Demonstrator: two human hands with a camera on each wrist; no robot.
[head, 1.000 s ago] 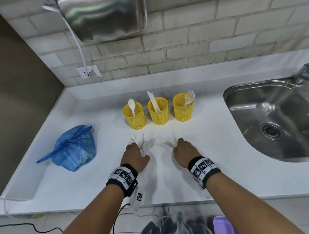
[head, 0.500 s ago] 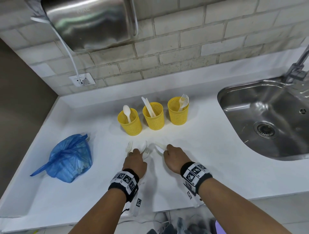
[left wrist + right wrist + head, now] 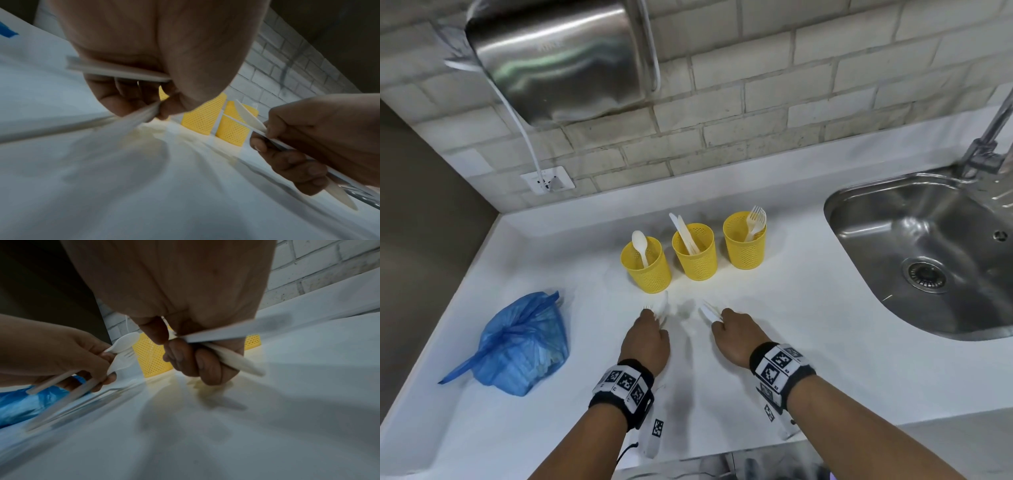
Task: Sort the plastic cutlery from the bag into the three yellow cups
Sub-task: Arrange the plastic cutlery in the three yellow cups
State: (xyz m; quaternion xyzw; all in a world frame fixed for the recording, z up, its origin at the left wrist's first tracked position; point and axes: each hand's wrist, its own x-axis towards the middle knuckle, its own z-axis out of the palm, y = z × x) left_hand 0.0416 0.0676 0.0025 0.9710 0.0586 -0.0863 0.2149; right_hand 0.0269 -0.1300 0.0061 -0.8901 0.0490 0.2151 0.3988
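Observation:
Three yellow mesh cups stand in a row on the white counter: the left cup (image 3: 647,265) has a spoon, the middle cup (image 3: 695,253) has knives, the right cup (image 3: 744,241) has forks. Just in front of them, my left hand (image 3: 645,337) grips a bundle of white cutlery (image 3: 121,353), a spoon and forks among it. My right hand (image 3: 736,334) grips two white knives (image 3: 709,311), seen also in the right wrist view as knives (image 3: 232,356). The blue bag (image 3: 517,346) lies at the left.
A steel sink (image 3: 928,253) with a tap (image 3: 986,144) takes up the right side. A steel hand dryer (image 3: 561,58) hangs on the brick wall, with its cable running to a socket (image 3: 548,180). The counter's front edge is just below my wrists.
Both hands have lifted their cutlery off the counter and drawn slightly towards me. The head view has tilted up, showing more of the wall.

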